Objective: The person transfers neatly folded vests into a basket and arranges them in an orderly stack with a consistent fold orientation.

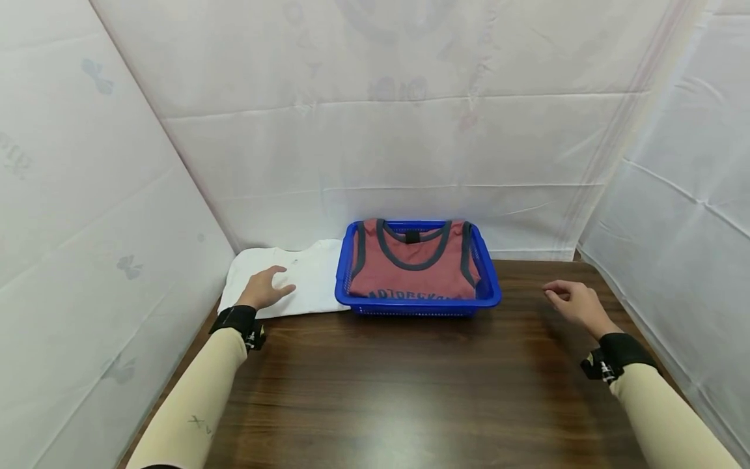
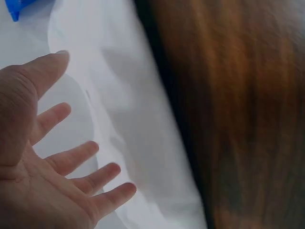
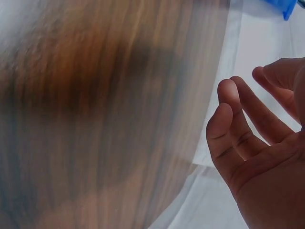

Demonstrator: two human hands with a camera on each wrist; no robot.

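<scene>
A folded white T-shirt (image 1: 310, 280) lies on the table's left side, its neckline toward the back wall. Over its left part is my left hand (image 1: 262, 289), fingers spread and thumb apart; in the left wrist view the palm of this hand (image 2: 52, 176) shows nothing held. A blue plastic basket (image 1: 418, 305) stands at the back middle, partly beside the white T-shirt. Inside it a folded red tank top (image 1: 387, 273) with dark grey trim and lettering lies flat. To the right of the basket my right hand (image 1: 577, 305) hovers above the wood, fingers loosely bent and holding nothing.
The brown wooden table (image 1: 398, 378) reaches from the basket toward the front. White cloth walls (image 1: 410, 143) enclose it at the back, left and right. Both forearms wear cream sleeves and black wrist straps (image 1: 629, 352).
</scene>
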